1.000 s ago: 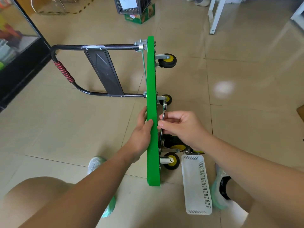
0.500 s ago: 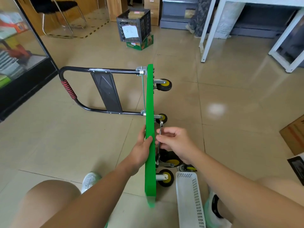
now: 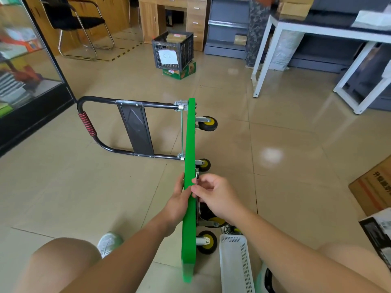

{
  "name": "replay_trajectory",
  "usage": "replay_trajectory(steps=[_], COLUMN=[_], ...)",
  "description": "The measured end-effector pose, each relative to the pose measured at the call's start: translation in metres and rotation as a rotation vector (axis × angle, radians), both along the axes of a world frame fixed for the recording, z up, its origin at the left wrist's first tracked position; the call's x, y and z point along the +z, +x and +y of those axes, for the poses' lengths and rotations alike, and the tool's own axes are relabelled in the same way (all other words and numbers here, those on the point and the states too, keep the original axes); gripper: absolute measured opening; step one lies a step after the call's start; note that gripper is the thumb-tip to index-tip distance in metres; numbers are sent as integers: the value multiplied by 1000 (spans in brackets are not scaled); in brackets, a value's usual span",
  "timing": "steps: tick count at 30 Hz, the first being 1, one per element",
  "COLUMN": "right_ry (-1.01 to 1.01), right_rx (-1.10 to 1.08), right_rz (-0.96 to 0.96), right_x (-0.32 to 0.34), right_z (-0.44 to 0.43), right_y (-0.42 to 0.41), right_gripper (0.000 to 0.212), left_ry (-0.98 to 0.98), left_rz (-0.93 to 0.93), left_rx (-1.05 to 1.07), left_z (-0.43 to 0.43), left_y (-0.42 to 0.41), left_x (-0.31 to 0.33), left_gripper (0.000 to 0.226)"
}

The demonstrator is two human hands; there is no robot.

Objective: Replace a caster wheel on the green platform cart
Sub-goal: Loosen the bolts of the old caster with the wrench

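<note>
Cart position: The green platform cart [image 3: 189,210] stands on its long edge on the floor [image 3: 296,166], with the underside facing right. Its handle [image 3: 105,127] lies folded out to the left.
Left hand: The left hand [image 3: 176,203] is wrapped over the upper edge of the deck and grips it. In my judgement it is steadying the cart.
Right hand: The right hand [image 3: 213,196] pinches a slim metal tool [image 3: 197,176] between thumb and forefinger, with the other fingers loosely curled. The tool lies close along the underside, just beside the deck edge. Which end is engaged on a fastener is hidden.
Casters seen mounted: The far upper caster [image 3: 208,123], the far lower caster [image 3: 203,164] and the near lower caster [image 3: 206,242].
Caster in question: A fourth wheel [image 3: 212,219], black with a yellow hub, sits against the underside directly below the right wrist and is partly covered. Whether it is bolted fast cannot be told.
Loose items: A small round part [image 3: 229,229] lies on the floor between that wheel and the white basket [image 3: 232,271]. Its identity is unclear.
Progress, as judged: Mid-task. The cart is tipped for access and the tool is at the mounting area.
Outstanding, as judged: Finish the fastener work at the near upper corner, confirm the wheel is secure, then set the cart back on its wheels.
</note>
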State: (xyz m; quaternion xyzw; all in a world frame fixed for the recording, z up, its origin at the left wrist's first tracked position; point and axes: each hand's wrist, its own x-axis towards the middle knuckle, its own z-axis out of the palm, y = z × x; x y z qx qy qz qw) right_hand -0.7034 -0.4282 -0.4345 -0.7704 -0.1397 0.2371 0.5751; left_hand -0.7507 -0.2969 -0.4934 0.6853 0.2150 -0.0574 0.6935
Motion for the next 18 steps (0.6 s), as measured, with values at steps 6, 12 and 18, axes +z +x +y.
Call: replay_trajectory(steps=[6, 12, 18], right_ry=[52, 38, 53], right_rx=[-35, -60, -57], right_rz=[29, 2, -26], right_x=[-7, -14, -11], right_z=[0, 2, 4], right_y=[-4, -5, -10], right_gripper=[12, 36, 40], left_ry=[9, 47, 92], left_rz=[-30, -58, -109], left_rx=[19, 9, 4], left_z=[-1, -2, -1], left_y=[5, 7, 5], left_x=[-11, -13, -7], left_gripper=[52, 53, 51])
